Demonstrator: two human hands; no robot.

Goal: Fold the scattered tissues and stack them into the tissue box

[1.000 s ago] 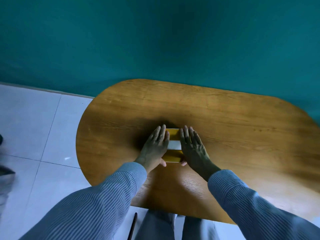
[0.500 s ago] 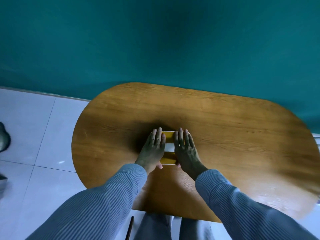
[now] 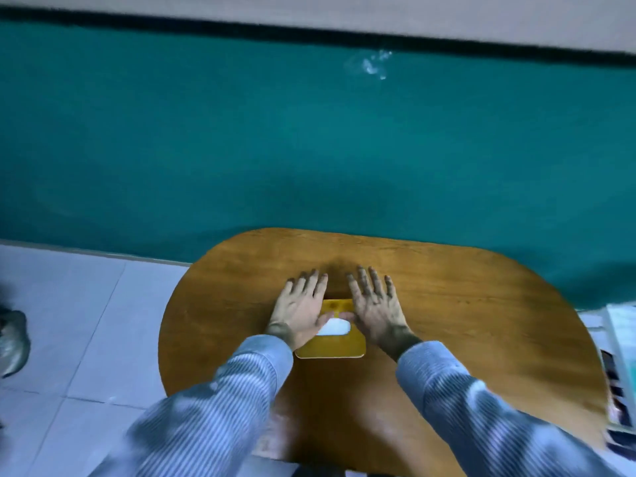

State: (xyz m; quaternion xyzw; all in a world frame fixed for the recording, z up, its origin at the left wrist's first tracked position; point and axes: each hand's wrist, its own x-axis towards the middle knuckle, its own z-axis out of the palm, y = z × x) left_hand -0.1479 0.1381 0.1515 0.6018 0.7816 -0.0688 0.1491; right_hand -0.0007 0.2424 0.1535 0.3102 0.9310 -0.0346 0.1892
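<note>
Two hands, the left hand [image 3: 303, 309] and right hand [image 3: 373, 304], now lie flat with fingers spread wider over the yellow rectangular tissue box [image 3: 332, 344] on the oval wooden table [image 3: 481, 321]; white tissue [image 3: 333, 327] shows at its slot, apparently packed, no loose sheets visible.

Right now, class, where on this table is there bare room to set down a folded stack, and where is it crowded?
Bare wood lies on the oval wooden table right of the right hand and left of the left hand, towards the rounded end. The middle is crowded: both hands flank the yellow tissue box with its white tissue.
</note>
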